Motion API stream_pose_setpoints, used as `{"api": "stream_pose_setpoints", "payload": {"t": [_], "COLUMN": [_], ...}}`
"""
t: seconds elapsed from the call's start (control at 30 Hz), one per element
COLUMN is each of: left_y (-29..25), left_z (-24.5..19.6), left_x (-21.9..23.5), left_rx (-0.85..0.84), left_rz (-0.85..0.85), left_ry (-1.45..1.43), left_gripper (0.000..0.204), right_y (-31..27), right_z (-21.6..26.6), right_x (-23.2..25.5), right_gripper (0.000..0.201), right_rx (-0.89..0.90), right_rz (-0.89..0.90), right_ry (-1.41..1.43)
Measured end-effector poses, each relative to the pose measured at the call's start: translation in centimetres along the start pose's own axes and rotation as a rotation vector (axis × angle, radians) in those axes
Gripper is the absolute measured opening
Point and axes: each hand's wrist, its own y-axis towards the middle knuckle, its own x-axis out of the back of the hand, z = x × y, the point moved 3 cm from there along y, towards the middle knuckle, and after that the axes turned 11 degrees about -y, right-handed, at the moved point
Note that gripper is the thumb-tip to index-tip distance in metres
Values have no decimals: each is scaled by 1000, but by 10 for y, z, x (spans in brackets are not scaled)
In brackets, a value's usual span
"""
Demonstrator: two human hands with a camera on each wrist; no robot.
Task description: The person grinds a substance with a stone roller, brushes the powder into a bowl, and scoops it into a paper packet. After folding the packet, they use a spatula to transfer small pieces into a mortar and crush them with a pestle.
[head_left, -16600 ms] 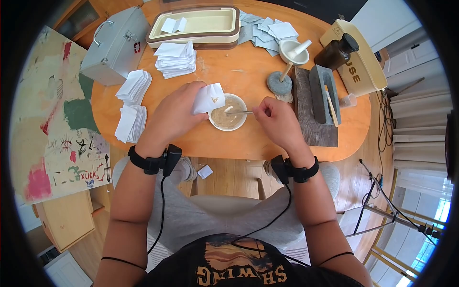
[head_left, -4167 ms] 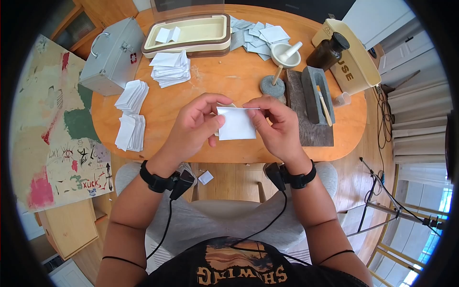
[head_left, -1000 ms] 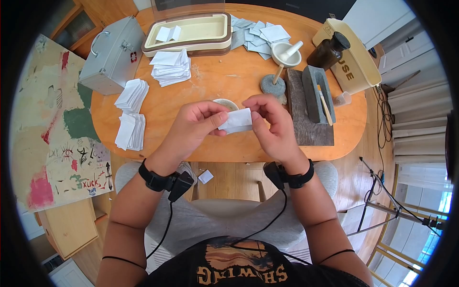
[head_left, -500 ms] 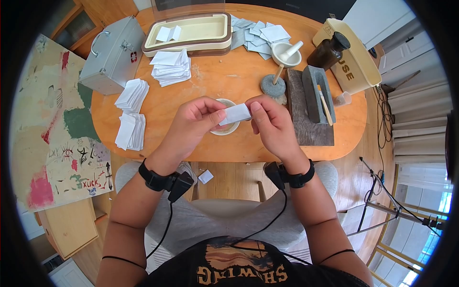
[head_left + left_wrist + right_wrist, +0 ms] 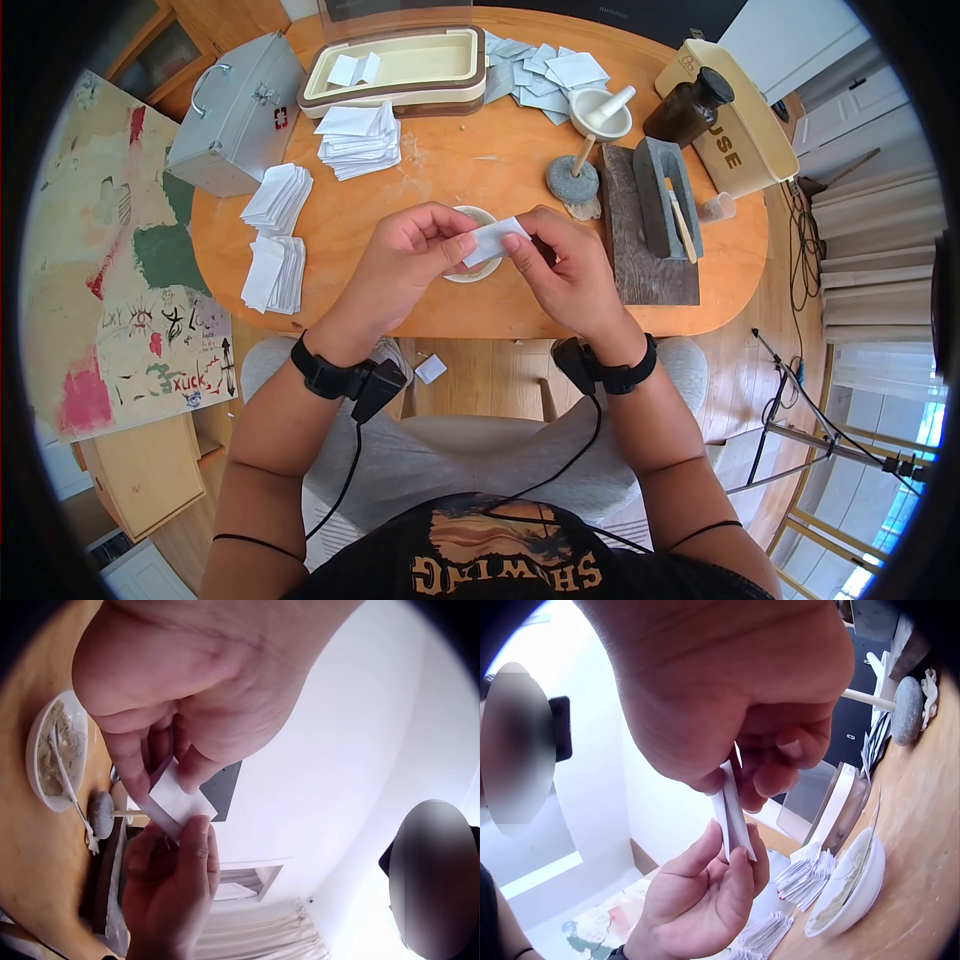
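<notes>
Over the table both hands pinch a small folded white paper packet (image 5: 490,243). My left hand (image 5: 410,255) holds its left end between thumb and fingers. My right hand (image 5: 572,268) grips the right end, thumb lying on top. From the right wrist view, the paper (image 5: 733,814) appears as a narrow strip folded in layers. A white bowl (image 5: 36,769) stands below, partly hidden by the hands in the head view. Tan powder (image 5: 51,742) lies in it, and a thin metal spoon (image 5: 66,776) leans on its rim.
White paper stacks (image 5: 358,145) stand at the left, near a silver case (image 5: 235,125) and a cream tray (image 5: 395,75). On the right are a mortar with pestle (image 5: 600,112), a round stone with wooden handle (image 5: 571,182), a stone trough (image 5: 660,200) and a dark bottle (image 5: 685,115).
Earlier, my left hand held paper with powder and my right the spoon. Later both held a larger sheet, now folded narrower. Just now my right thumb has moved left onto the packet.
</notes>
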Motion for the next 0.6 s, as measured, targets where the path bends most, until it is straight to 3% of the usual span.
{"api": "stream_pose_setpoints", "payload": {"t": [0.2,0.47,0.6], "left_y": [1,1,2], "left_z": [2,2,4], "left_x": [1,3,2], "left_rx": [16,21,-36], "left_rz": [1,-3,13], "left_ry": [-36,-94,28], "left_gripper": [16,15,15], "right_y": [-3,-5,-5], "right_z": [-8,-8,-6], "right_x": [-6,-10,-8], "right_gripper": [20,21,22], "right_rx": [-156,-200,-225], "right_rz": [34,65,47], "right_ry": [213,358,350]}}
